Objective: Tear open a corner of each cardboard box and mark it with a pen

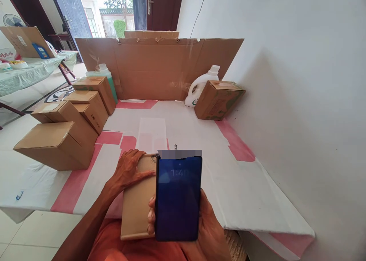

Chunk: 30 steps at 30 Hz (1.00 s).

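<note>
Right grip [208,226] clamps one phone [177,198]; left hand [128,173] flat on one box [137,204]; five boxes [57,143] beyond.

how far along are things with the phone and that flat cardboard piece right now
Looks set up: four cardboard boxes stand in a row at the left, a fifth box by the white jug. In hand: the right hand holds a phone upright with its screen lit, while the left hand rests flat on a cardboard piece at the table edge. That piece is not yet lifted or opened.
</note>
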Available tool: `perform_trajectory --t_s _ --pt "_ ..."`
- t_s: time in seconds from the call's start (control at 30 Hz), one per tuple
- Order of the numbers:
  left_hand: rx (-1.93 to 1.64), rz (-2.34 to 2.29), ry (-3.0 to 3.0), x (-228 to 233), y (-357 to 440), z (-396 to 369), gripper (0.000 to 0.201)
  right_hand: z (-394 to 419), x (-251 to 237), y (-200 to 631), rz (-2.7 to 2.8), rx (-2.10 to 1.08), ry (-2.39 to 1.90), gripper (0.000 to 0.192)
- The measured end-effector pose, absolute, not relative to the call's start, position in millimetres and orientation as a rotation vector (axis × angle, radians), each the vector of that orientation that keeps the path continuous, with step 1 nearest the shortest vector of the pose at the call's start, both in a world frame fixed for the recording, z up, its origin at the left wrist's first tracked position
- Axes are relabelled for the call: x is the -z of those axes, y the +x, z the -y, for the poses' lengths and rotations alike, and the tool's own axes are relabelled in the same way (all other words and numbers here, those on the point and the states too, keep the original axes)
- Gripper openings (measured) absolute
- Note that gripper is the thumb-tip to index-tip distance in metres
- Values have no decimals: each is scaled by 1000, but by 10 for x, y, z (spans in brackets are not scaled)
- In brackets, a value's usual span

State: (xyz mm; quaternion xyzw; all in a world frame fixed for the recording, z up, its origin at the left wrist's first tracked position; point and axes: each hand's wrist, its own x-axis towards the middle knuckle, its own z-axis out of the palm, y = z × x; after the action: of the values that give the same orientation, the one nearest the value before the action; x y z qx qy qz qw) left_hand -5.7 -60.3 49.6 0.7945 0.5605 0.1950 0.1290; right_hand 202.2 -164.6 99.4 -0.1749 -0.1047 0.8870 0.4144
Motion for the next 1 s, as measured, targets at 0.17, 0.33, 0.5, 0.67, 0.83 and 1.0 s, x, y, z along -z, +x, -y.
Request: perform_trajectory --t_s 0.17,0.33,0.5,0.67,0.83,1.0 --pt "-557 -1621 2271 -463 -86 568 30 1689 -1154 2088 249 -2266 -398 71" --pt "-585 -1635 2233 -429 -104 555 40 1620 -1045 2141 327 -2137 -499 74" --pt "-674 -1632 2157 -380 -102 530 53 1223 -475 2428 438 -1627 -1032 63" --pt "-1019 -1607 1879 -337 -196 592 49 774 243 2838 972 -951 -1612 56" --pt "-1145 -1803 1597 -136 -539 845 49 649 486 3037 1155 -825 -1849 59" --pt "-949 -1907 1723 351 -830 1337 53 628 546 3174 1331 -644 -1940 54"
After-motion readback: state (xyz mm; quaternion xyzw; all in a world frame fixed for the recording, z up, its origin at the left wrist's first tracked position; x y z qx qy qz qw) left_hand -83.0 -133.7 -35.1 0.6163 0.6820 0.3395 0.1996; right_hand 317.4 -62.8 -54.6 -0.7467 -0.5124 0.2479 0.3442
